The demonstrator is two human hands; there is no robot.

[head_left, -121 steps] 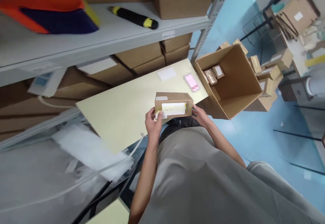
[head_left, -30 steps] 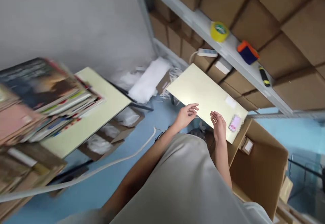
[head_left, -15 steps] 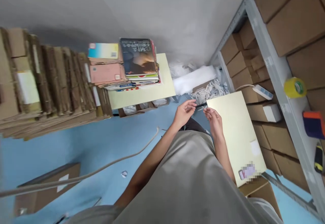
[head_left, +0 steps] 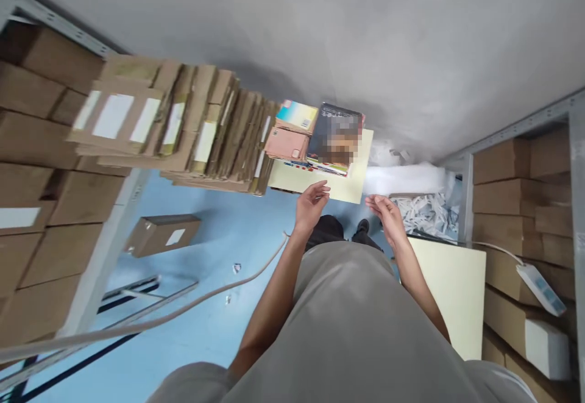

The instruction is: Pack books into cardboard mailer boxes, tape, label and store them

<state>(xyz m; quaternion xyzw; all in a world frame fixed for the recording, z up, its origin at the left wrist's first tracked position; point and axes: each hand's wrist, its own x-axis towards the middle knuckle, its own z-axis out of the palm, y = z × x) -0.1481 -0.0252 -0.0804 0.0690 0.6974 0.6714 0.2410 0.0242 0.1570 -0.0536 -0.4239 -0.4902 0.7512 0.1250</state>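
My left hand (head_left: 311,203) is raised in front of me, empty, its fingers loosely curled and apart. It reaches toward the near edge of a pale yellow table (head_left: 351,185) that carries a stack of books and magazines (head_left: 320,138). My right hand (head_left: 387,214) is also empty, palm turned inward and fingers spread, level with the left. Neither hand touches anything. A tall pile of flattened cardboard boxes (head_left: 192,125) leans just left of the books.
Metal shelving with brown cartons stands at the left (head_left: 41,165) and right (head_left: 516,165). A second pale table (head_left: 452,287) is at my right hip, with a white power strip (head_left: 542,288) beside it. Shredded paper (head_left: 425,211), a small carton (head_left: 162,233) and a hose (head_left: 183,305) lie on the blue floor.
The box I held four seconds ago is gone from my hands. I have turned left, away from the small table and open carton, toward the book table. My hands have moved apart.
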